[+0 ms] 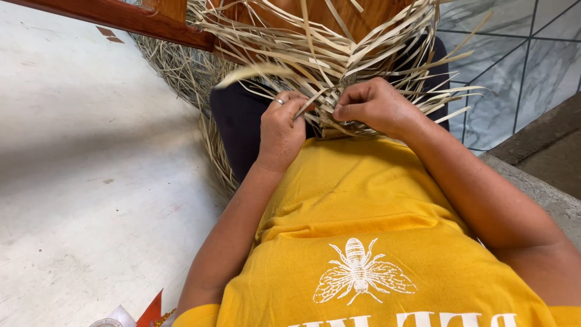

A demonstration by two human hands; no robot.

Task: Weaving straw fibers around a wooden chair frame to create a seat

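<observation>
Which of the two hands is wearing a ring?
The left hand: a silver ring sits on one finger. The right hand, pinching the woven straw strips, shows none.

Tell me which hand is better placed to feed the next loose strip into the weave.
Probably the left hand: its fingers already pinch a pale strip at the woven piece. The right hand is curled down on the weave, seemingly bracing it.
</observation>
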